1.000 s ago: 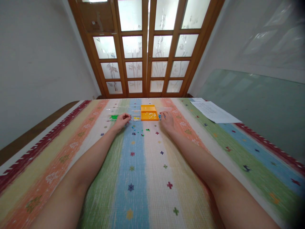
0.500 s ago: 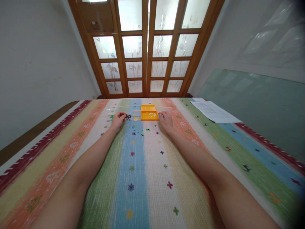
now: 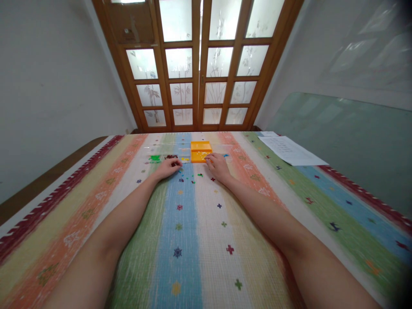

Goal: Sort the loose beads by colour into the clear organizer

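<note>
An orange box [image 3: 201, 146] with its lid raised stands at the far middle of the table, small white pieces [image 3: 202, 155] inside. My right hand [image 3: 218, 166] is at its right front edge, fingers bent and drawn together; whatever they hold is too small to make out. To the left of the box, my left hand [image 3: 168, 169] rests low near the cloth, its fingertips pinched by the yellow pieces [image 3: 185, 159]. Behind that hand lie dark red pieces [image 3: 171, 156] and green pieces [image 3: 155, 158] in clear compartments. Blue pieces [image 3: 226, 155] show beyond my right hand.
Several tiny blue and green loose pieces [image 3: 192, 182] are scattered on the striped tablecloth [image 3: 180, 270] in front of the box. Paper sheets [image 3: 289, 150] lie at the far right of the table. Wood-framed glass doors [image 3: 199, 64] stand behind it.
My left hand has moved right and nearer to me, away from the dark red pieces, uncovering the green ones. My right hand has shifted left from the blue pieces to the orange box's edge.
</note>
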### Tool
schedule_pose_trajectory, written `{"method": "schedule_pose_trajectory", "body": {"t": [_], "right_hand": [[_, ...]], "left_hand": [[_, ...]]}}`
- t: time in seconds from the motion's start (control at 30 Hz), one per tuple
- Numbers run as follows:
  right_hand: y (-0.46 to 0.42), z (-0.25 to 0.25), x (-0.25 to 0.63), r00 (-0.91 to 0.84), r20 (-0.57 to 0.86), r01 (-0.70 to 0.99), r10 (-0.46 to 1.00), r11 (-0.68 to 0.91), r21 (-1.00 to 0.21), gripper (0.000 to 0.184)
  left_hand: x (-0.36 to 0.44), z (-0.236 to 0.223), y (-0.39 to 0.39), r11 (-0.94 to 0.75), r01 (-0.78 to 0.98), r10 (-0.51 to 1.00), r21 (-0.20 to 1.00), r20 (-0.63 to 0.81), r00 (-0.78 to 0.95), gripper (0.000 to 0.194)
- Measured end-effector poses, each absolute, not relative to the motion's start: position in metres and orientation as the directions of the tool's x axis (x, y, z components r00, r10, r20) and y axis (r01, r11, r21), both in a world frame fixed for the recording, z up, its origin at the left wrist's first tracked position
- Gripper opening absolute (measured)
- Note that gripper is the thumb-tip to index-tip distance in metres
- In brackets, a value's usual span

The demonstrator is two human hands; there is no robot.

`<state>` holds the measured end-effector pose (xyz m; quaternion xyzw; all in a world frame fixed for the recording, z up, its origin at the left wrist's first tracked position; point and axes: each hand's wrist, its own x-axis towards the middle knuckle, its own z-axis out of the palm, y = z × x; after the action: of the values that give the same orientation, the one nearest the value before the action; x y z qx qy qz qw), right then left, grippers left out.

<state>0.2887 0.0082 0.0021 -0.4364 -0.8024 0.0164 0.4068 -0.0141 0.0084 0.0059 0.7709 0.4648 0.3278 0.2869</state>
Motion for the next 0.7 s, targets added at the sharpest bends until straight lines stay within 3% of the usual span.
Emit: {"method": "schedule_pose_trajectory", "body": {"t": [0.13, 0.47, 0.7], "right_hand": [[0.007, 0.004, 0.289, -0.312, 0.609, 0.695, 0.729, 0.612, -0.377, 0.027], [-0.005, 0.007, 0.283, -0.55, 0.523, 0.598, 0.651, 0.744, -0.298, 0.024], [-0.004, 0.006, 0.284, -0.552, 0.519, 0.601, 0.652, 0.743, -0.294, 0.021]], "left_hand": [[-0.009, 0.018, -0.004, -0.558, 0.545, 0.795, 0.626, 0.216, 0.567, 0.024], [-0.004, 0.014, -0.003, -0.593, 0.563, 0.779, 0.575, 0.232, 0.583, 0.016], [0.013, 0.011, -0.008, -0.611, 0.592, 0.777, 0.526, 0.253, 0.577, 0.018]]}}
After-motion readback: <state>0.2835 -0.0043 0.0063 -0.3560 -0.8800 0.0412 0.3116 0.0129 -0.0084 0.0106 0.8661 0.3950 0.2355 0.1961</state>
